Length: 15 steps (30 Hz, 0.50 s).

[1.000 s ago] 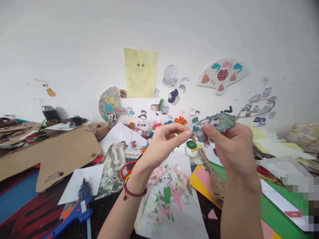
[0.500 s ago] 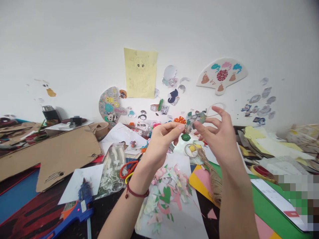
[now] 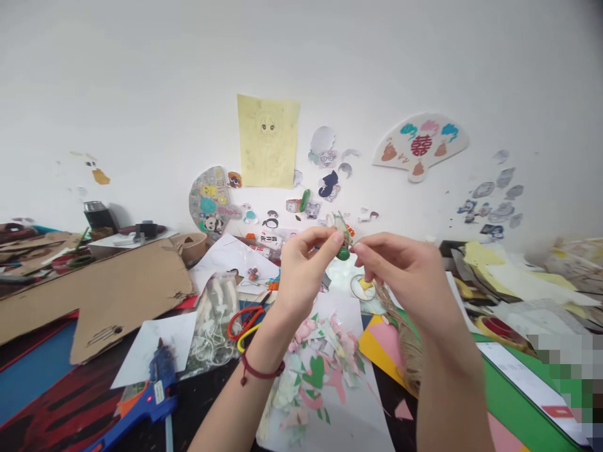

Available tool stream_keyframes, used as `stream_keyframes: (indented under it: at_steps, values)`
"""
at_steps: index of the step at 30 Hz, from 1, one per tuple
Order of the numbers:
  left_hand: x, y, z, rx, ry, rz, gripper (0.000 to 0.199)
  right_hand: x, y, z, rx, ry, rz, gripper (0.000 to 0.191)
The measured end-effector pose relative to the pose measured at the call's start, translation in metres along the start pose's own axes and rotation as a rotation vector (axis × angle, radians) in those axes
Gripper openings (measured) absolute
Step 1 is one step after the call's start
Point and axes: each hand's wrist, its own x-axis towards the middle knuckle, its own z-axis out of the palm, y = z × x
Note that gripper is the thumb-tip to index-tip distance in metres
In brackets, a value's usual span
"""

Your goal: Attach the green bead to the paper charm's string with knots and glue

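Observation:
My left hand (image 3: 306,263) is closed in a pinch, with a small ornament (image 3: 343,227) of pale green, leaf-like pieces at its fingertips. A shiny dark green bead (image 3: 343,253) sits at the ornament's lower end, between my hands. Thumb and fingers of my right hand (image 3: 400,260) are pressed together just right of the bead; whatever they pinch is too small to make out. Below both hands lies a white sheet (image 3: 351,427) strewn with pink and green paper scraps (image 3: 316,370).
A blue glue gun (image 3: 162,370) lies front left, near red-handled scissors (image 3: 238,323) and a clear bag (image 3: 214,320) of white cord. Cardboard (image 3: 132,289) covers the left side. Brown twine (image 3: 407,345), a phone (image 3: 532,389) and stacked papers (image 3: 513,270) are on the right.
The ornament has turned and shifted left; its pale loop no longer shows by my right fingers. My right hand has moved left and its spread fingers have closed into a pinch beside the bead.

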Motion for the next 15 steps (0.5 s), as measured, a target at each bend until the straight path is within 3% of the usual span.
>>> stream_keyframes:
  at_steps: [15]
  values:
    - [-0.0010, 0.0026, -0.0037, 0.085, -0.104, 0.081, 0.018, 0.0026, 0.0052, 0.0030, 0.096, -0.013, -0.064, 0.017]
